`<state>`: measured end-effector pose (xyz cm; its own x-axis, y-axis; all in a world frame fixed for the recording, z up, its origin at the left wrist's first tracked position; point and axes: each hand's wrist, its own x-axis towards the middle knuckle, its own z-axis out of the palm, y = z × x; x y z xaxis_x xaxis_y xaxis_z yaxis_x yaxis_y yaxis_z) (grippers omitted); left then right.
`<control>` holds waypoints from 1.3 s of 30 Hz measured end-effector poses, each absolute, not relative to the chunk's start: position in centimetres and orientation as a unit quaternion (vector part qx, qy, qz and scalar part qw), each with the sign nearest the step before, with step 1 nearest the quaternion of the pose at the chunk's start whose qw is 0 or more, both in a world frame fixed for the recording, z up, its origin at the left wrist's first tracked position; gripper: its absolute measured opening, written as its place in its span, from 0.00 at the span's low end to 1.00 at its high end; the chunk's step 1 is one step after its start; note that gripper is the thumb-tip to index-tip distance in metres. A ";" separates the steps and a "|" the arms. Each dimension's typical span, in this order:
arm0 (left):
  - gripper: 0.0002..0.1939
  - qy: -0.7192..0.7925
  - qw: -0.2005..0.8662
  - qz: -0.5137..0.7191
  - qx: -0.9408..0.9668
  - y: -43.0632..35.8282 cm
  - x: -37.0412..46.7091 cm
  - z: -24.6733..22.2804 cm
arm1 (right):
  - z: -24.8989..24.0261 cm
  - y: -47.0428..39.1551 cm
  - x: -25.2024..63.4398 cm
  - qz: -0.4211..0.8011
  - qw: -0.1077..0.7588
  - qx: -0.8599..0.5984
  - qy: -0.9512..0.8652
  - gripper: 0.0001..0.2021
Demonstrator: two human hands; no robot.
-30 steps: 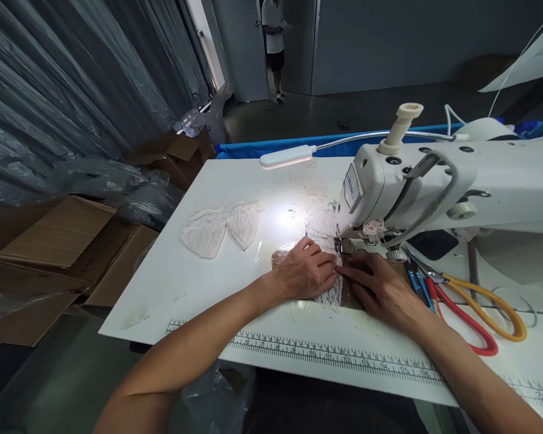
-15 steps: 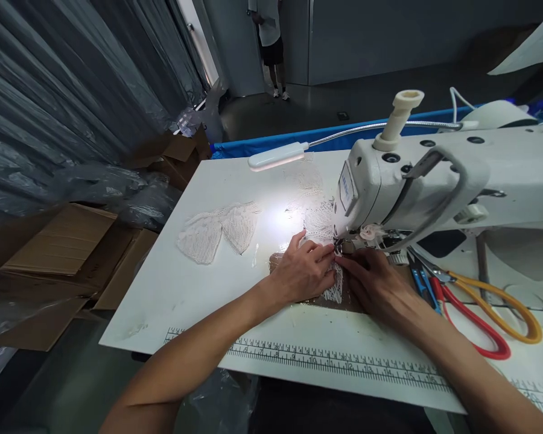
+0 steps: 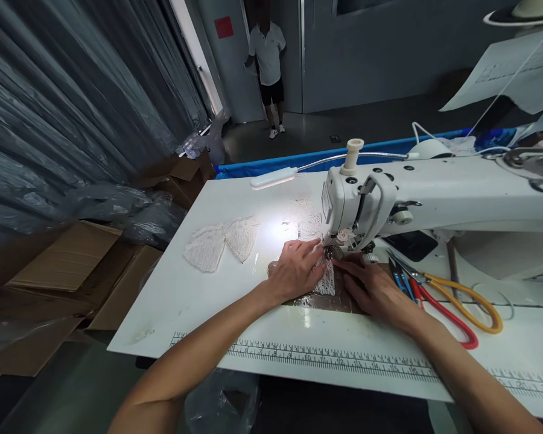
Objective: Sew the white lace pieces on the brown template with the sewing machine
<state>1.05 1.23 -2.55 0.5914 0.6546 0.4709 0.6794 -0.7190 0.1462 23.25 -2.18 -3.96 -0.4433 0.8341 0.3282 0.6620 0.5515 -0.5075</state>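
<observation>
1. The lace piece (image 3: 324,280) lies flat on the worktop (image 3: 185,289) just in front of the sewing machine (image 3: 434,199), its far end under the needle area.
2. The left hand (image 3: 296,271) rests palm down on the lace's left side, fingers spread and reaching toward the needle; it presses rather than grips.
3. The right hand (image 3: 371,286) lies flat on the right side, fingertips touching the lace near the presser foot.
4. Both hands are about equally near the needle, and the lace runs away from the person toward the machine.
5. Printed ruler markings (image 3: 344,361) line the near edge; the numerals are mostly too small to read. A label on the machine head is illegible.
6. Scissors (image 3: 452,301) lie right of the right hand; two more lace pieces (image 3: 221,241) lie apart to the left.
</observation>
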 end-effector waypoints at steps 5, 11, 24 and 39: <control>0.14 -0.418 0.040 -0.193 -0.887 5.3 0.3 -1.7 | -3.8 -1.8 23.9 0.183 0.297 -0.458 -0.818 0.18; 0.15 -0.369 0.031 -0.142 -0.918 8.2 0.0 0.0 | -2.9 -2.5 24.0 0.150 0.311 -0.456 -0.820 0.17; 0.11 -0.224 -0.165 -0.174 -0.945 1.1 -0.8 -0.9 | -1.0 -4.4 24.5 0.202 0.281 -0.413 -0.842 0.16; 0.16 -0.254 -0.167 -0.265 -0.915 0.4 -0.7 -1.2 | -1.7 -2.4 21.8 0.260 0.264 -0.383 -0.846 0.06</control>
